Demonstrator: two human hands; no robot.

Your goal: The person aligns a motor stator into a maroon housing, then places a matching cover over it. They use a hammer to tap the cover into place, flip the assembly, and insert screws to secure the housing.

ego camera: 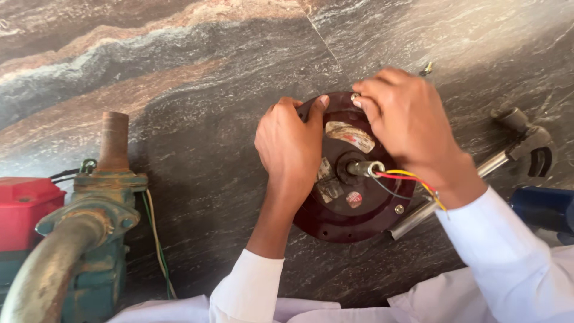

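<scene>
My left hand (289,143) is curled over the left edge of a round maroon motor housing (350,206) that lies flat on the dark marbled stone floor (209,107). The fingers are closed on the rim and the thumb tip presses on the top face. My right hand (406,122) sits over the far right part of the same housing, with thumb and forefinger pinched together on a small screw (356,97) near the rim. How firmly they grip it I cannot quite tell, since the fingertips cover most of it.

Between my two hands a short metal shaft (363,168) sticks out of the middle of the housing. From it red, yellow and dark wires (406,178) run toward my right wrist and pass under it. A torn label (351,136) lies just beyond the shaft, close to my right thumb. A second screw (399,209) shows on the near rim, below my right wrist.

A hammer (529,140) with a shiny steel handle lies past my right forearm, its claw head well to the right and the handle's end touching the housing's edge. A blue object (544,209) sits just right of my right sleeve. Well to the left of my left hand stands a green water pump (89,239) with a rusty pipe and a red box (27,209) beside it.
</scene>
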